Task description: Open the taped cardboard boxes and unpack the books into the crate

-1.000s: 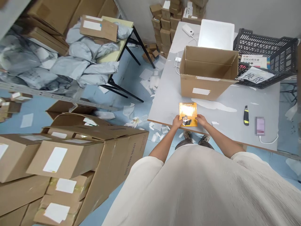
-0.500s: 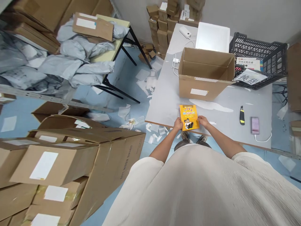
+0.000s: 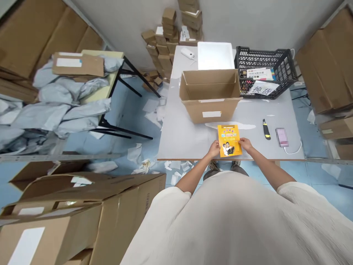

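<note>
A yellow book (image 3: 229,141) with a picture of people on its cover is held between my hands over the front edge of the grey table (image 3: 182,140). Closed on the book's left edge is my left hand (image 3: 214,149). My right hand (image 3: 245,144) grips the opposite edge, its fingers partly hidden. Just behind the book stands an open cardboard box (image 3: 206,112) with a white label; the box's bottom is out of sight. To the right of the book lie a black and yellow utility knife (image 3: 266,129) and a phone (image 3: 281,137) on a white cable.
At the back of the table are a white tray (image 3: 215,55) and a black plastic crate (image 3: 286,70) holding books. Grey parcels (image 3: 44,114) cover the left side table. Large cartons (image 3: 132,202) stand front left; paper scraps (image 3: 135,152) litter the floor.
My view has swung to the right, so the tables and boxes sit further left. Both hands keep hold of the book; glare has left its cover, which now reads clearly.
</note>
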A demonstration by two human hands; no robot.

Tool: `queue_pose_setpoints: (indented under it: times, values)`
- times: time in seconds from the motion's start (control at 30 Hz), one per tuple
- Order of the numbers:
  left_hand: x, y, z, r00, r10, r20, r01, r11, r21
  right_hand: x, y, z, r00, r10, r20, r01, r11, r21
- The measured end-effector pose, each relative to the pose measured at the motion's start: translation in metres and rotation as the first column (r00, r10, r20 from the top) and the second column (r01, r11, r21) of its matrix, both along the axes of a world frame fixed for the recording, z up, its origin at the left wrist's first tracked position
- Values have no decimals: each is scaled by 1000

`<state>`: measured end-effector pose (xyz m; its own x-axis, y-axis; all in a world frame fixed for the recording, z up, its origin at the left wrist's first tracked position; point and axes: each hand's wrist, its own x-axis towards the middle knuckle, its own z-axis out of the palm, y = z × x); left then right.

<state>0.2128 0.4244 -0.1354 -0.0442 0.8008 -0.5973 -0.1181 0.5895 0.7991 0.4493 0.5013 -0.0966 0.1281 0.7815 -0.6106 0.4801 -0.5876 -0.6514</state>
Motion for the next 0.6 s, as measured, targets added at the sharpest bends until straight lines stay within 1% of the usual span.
queue_pose_setpoints:
  times: [0.13, 0.23, 0.37, 0.43, 0.53, 0.6]
  values:
    - [30, 23, 14, 995, -82, 49, 81, 997, 9, 43, 11, 11, 999, -44, -20, 45, 999, 22]
    - [52, 44, 27, 986, -97, 139, 95, 995, 20, 74, 30, 20, 996, -61, -70, 65, 996, 56]
    - [81, 76, 41, 982, -50, 182, 46, 999, 28, 111, 68, 36, 980, -74, -183, 102, 983, 150]
    - [96, 91, 46, 982, -68, 178, 67, 998, 12, 126, 89, 45, 972, -70, -224, 112, 977, 184]
    - [120, 109, 50, 977, -125, 170, 129, 992, -9, 144, 118, 56, 968, -56, -246, 109, 972, 209]
    - [136, 120, 52, 979, -120, 162, 121, 993, 2, 155, 134, 62, 963, -60, -261, 117, 971, 209]
